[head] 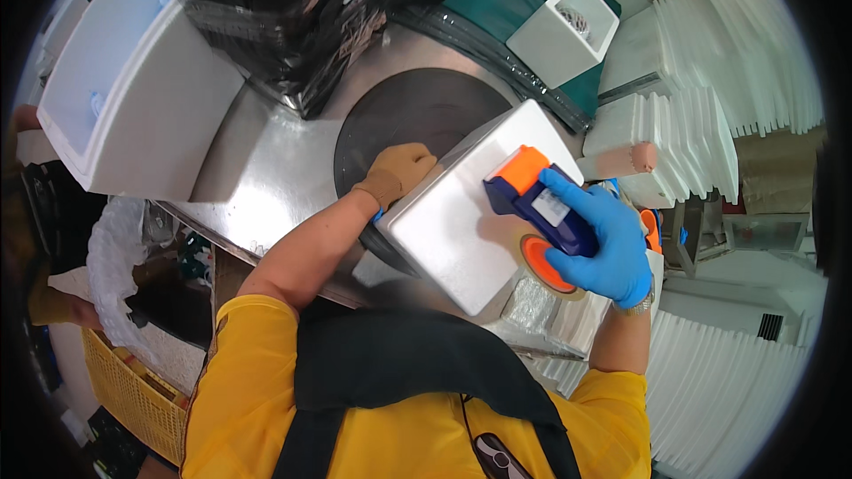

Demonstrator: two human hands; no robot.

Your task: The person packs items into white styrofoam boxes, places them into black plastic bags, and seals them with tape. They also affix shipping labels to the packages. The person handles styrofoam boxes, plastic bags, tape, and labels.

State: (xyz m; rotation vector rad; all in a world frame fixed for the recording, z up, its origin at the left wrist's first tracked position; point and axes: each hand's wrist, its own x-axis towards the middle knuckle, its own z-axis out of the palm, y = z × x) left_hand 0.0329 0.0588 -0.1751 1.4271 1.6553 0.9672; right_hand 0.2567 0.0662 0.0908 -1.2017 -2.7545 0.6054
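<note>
A closed white foam box (466, 213) stands tilted across the view, partly over a round black turntable (413, 106) on a metal worktop. My left hand (399, 173), in a tan glove, lies against the box's far left side with its fingers curled; what its fingertips touch is hidden. My right hand (602, 239), in a blue glove, grips a dark blue and orange tape dispenser (566, 223) above the top face of the box. A tape roll with an orange core (549, 265) shows at the dispenser's lower side.
An open white foam box (160, 100) stands at the left, beside a bundle in black plastic (266, 20). A smaller open foam box (556, 46) sits at the back right. Stacked white foam panels (692, 140) line the right side. A yellow crate (133, 399) is at the lower left.
</note>
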